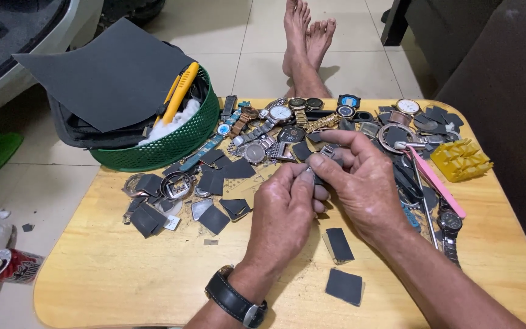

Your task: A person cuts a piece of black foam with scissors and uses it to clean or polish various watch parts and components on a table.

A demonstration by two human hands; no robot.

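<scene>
Both hands meet over the middle of a low wooden table [123, 268]. My left hand [284, 210], with a black wristwatch [235, 298] on its wrist, pinches a small dark piece against something in my right hand [360, 183]. My right hand is closed around a small metal watch part [330, 150] whose end shows above the fingers. What exactly the left fingers press is hidden. Small squares of dark sandpaper [343, 285] lie on the table just below my hands.
A pile of wristwatches [281, 116] and watch parts covers the far side. A green basket [171, 143] holds a grey sheet, cotton and a yellow tool. A pink tool [436, 183] and a yellow holder [461, 159] lie right. My bare feet [305, 30] rest beyond; a can [10, 265] lies left.
</scene>
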